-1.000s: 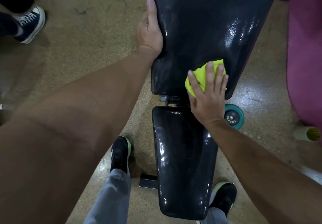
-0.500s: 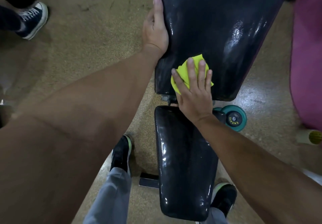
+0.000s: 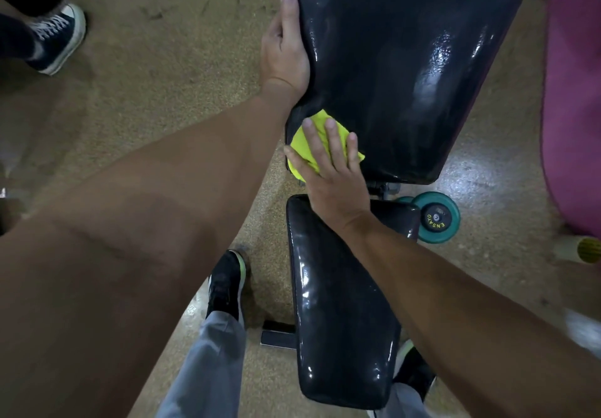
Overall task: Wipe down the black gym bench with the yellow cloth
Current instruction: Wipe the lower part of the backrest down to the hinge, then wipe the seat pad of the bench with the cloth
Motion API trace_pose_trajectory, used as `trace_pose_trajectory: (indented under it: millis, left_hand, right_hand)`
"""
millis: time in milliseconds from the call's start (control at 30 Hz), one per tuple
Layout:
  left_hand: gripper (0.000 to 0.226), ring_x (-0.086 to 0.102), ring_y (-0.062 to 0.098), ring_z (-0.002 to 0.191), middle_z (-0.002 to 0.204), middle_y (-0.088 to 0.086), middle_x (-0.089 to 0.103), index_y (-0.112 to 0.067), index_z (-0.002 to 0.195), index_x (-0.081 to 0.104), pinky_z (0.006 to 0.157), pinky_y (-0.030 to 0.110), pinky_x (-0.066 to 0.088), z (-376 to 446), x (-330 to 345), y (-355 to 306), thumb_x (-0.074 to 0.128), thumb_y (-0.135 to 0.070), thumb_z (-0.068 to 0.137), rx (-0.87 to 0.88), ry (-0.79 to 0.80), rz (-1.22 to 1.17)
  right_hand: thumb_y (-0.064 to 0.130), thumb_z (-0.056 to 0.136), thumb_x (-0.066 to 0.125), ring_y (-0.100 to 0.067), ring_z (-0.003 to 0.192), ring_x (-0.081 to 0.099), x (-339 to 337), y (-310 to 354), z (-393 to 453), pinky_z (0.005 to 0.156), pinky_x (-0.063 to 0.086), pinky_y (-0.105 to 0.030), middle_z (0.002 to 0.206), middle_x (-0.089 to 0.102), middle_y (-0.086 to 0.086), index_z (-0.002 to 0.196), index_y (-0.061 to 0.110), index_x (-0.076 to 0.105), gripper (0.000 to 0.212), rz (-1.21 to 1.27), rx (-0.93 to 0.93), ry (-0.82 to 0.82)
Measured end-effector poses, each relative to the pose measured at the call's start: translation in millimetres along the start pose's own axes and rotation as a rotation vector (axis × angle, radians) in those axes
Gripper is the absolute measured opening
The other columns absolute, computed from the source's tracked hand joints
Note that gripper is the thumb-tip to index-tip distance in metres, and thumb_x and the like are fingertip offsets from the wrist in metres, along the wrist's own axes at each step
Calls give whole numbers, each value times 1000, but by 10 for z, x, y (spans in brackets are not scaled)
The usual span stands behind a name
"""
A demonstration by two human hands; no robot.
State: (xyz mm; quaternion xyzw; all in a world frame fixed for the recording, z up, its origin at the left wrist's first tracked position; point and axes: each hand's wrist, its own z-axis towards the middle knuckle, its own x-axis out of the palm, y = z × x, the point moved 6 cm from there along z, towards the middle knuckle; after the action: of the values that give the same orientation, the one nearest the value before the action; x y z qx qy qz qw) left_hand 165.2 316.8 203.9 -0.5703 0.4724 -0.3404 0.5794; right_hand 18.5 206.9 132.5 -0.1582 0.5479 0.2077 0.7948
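The black gym bench is the landmark: a glossy, wrinkled vinyl back pad that widens away from the camera, with a separate narrower seat pad nearer the person, the two divided by a gap where a metal hinge shows. The yellow cloth lies bunched on the back pad's near left corner, its lower fold hanging slightly past the pad's edge. The right hand presses it flat with fingers straight and spread. The left hand grips the pad's left edge, thumb laid along the top surface and the other fingers hidden behind the rim. To the right of the cloth, the pad's shiny face runs bare to its right edge. Left of the bench is speckled tan floor, rough and matte. Just right of the hinge sits a teal wheel; beyond it, a magenta mat.
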Motion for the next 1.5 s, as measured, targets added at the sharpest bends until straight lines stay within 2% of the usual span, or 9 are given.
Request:
trace_pose_trajectory:
  millis: [300, 500, 667, 767, 867, 967, 1267, 1400, 1500]
  left_hand:
    - [54, 69, 7, 118, 117, -10, 78, -30, 116, 74, 113, 38, 49, 41, 0, 31, 33, -63, 101, 7, 13, -15]
    - [63, 70, 9, 117, 115, -10, 79, -32, 112, 76, 112, 39, 49, 33, 8, 42, 34, -74, 91, -11, -5, -14]
    - [50, 67, 2, 119, 120, -13, 76, -34, 118, 70, 114, 31, 47, -11, 12, 2, 30, -61, 105, -22, -3, 42]
    - [40, 66, -9, 107, 107, -22, 74, -43, 106, 67, 104, 16, 48, -9, 2, 3, 28, -51, 112, -51, -19, 68]
    - [42, 69, -6, 104, 99, -23, 77, -45, 95, 70, 107, 25, 50, -10, -14, -2, 31, -53, 111, -76, -37, 60]
    - [46, 70, -4, 100, 94, -23, 78, -44, 89, 71, 105, 27, 51, -1, -27, 5, 31, -57, 109, -77, -43, 84]
    - [49, 71, 1, 106, 102, -18, 79, -40, 97, 74, 109, 33, 51, -45, -22, -45, 30, -58, 108, -66, -32, 118]
    - [52, 71, -6, 94, 90, -21, 78, -35, 90, 74, 96, 20, 52, -62, -19, -56, 29, -51, 112, -82, -37, 125]
    - [49, 67, -13, 91, 87, -28, 76, -43, 89, 70, 92, 15, 48, -66, -18, -60, 28, -52, 112, -102, -27, 128]
  right_hand:
    - [16, 103, 42, -37, 157, 12, 92, -38, -224, 128, 0, -58, 172, 17, -7, 160, 31, 33, 60, -87, -247, 91]
    - [12, 99, 52, -44, 154, 14, -7, -200, -231, 126, 0, -64, 168, 15, -11, 159, 35, 37, 66, -18, -29, 32]
    - [15, 100, 32, -39, 156, 10, 70, 42, -144, 126, -5, -60, 172, 18, -8, 157, 33, 40, 60, -30, -215, 114]
    - [13, 100, 32, -39, 157, 8, 42, -184, -323, 126, -5, -59, 173, 16, -7, 160, 32, 33, 63, -66, -252, 136]
    - [10, 94, 48, -38, 159, -9, 28, -532, -592, 125, -14, -61, 173, 1, -7, 162, 35, 26, 76, -77, -228, 171]
    - [9, 91, 59, -40, 159, -10, -2, -855, -731, 124, -7, -66, 172, -1, -7, 163, 39, 21, 86, -62, -99, 117]
    - [33, 109, 51, -60, 152, 7, 6, -1058, -921, 117, 30, -72, 166, 1, -31, 161, 32, 20, 61, 246, 609, -10]
    - [35, 110, 42, -47, 153, 22, -21, -1007, -961, 113, 46, -54, 169, -1, -29, 165, 20, 11, 65, 491, 947, -91]
    - [26, 109, 44, -41, 147, 32, -78, -891, -870, 109, 33, -19, 167, 11, -28, 165, 9, 13, 66, 653, 1172, -205]
